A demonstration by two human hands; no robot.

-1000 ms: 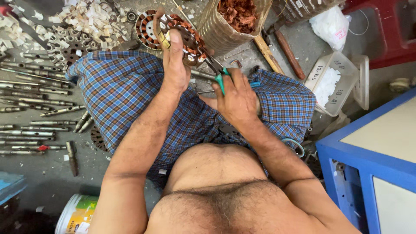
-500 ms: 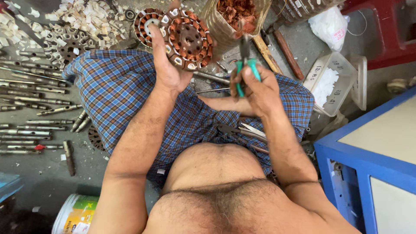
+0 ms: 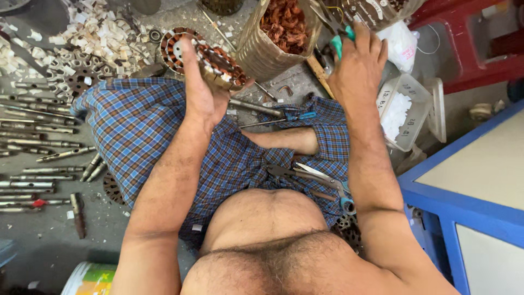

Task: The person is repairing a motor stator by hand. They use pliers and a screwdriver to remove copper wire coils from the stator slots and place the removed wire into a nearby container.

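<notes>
A seated person's left hand (image 3: 203, 95) is gripping a round copper-wound motor stator (image 3: 204, 57), tilted above the checked-cloth lap, while the right hand (image 3: 357, 65), well apart to its right, is closing around green-handled pliers (image 3: 339, 38) raised beside a tin of copper wire scrap (image 3: 278, 33)

- A clear plastic box (image 3: 403, 112) with white contents stands open, its pale lid beside it.
- A white plastic bag (image 3: 401, 45) with reddish print lies just beyond that box.
- A round white tub (image 3: 93, 278) with a green and yellow label sits far to the box's left, at the bottom edge.
</notes>
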